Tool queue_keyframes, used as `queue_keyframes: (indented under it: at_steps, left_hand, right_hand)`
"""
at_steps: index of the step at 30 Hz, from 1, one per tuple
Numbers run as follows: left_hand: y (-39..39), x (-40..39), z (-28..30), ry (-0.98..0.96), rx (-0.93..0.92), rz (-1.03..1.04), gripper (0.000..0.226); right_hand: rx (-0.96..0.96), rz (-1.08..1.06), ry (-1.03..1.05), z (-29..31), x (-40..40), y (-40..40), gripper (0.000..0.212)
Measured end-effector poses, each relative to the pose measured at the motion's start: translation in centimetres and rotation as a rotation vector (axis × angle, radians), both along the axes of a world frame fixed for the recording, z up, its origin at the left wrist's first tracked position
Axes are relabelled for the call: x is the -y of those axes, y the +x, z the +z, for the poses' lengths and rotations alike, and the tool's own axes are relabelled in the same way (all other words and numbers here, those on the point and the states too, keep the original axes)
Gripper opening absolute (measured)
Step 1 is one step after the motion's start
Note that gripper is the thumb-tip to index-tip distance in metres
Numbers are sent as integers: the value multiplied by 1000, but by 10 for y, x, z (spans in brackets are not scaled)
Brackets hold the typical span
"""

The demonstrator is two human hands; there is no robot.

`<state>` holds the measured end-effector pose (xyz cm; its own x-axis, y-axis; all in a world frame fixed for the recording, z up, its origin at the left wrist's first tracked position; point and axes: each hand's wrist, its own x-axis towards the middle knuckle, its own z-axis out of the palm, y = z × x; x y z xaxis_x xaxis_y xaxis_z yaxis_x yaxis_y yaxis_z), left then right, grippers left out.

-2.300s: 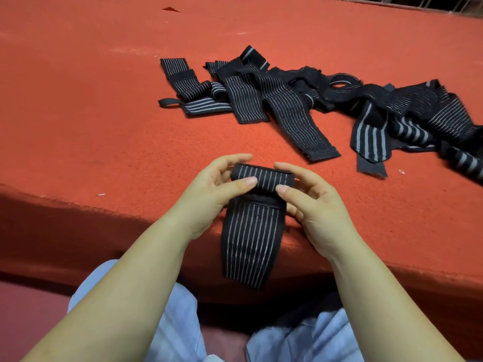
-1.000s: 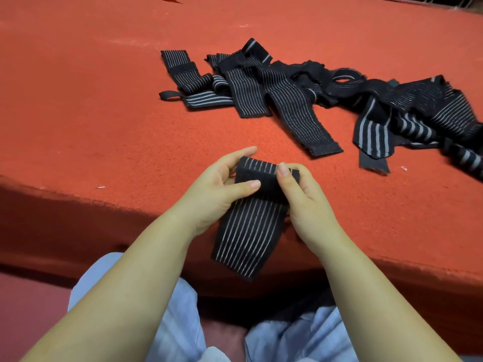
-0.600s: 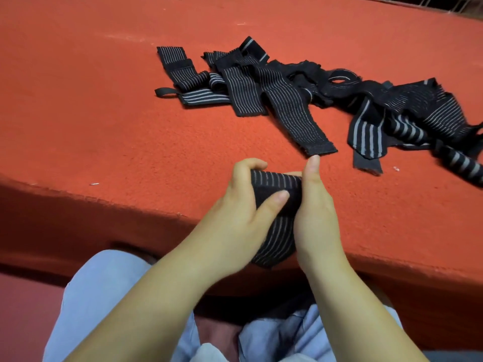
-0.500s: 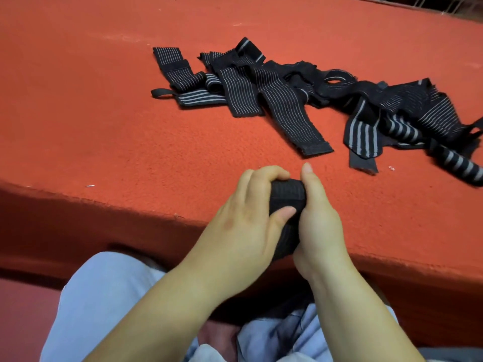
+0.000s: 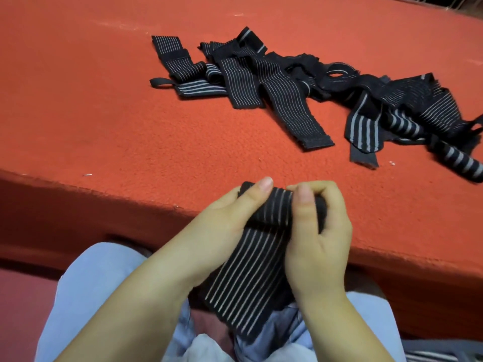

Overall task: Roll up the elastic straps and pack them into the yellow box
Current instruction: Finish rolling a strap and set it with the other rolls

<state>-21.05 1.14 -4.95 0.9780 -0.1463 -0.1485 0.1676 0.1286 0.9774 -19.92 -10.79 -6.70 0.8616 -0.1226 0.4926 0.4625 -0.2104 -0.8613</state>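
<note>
Head view: over the lap, left hand (image 5: 224,220) and right hand (image 5: 317,231) pinch the half-rolled black white-striped elastic strap (image 5: 248,278); slack fingers (image 5: 300,202) could let it unroll. Beyond, loose black straps (image 5: 287,100) tangle on the orange worktop (image 5: 104,100); no yellow box visible.

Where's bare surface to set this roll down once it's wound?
Bare red surface lies left of the strap pile, and a strip runs between the pile and the near edge. The right side is crowded with tangled straps. Both hands, left and right, grip the striped strap.
</note>
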Motion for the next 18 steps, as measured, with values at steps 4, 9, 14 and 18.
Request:
queue_keyframes:
  at_steps: [4,9,14,18]
  left_hand:
    - [-1,-6,-7,327,300,9,36]
    - [-3,-5,-9,349,378,-12,34]
    - [-1,-3,-15,111,23,31,92]
    - [-4,0,-5,137,121,66,58]
  right_hand:
    - [-694,243,387,0,3,12,44]
    - [-579,192,230,9,9,8,45]
    - [-43,91,-201,7,10,-3,20]
    - [-110,141,-92,12,9,-1,28]
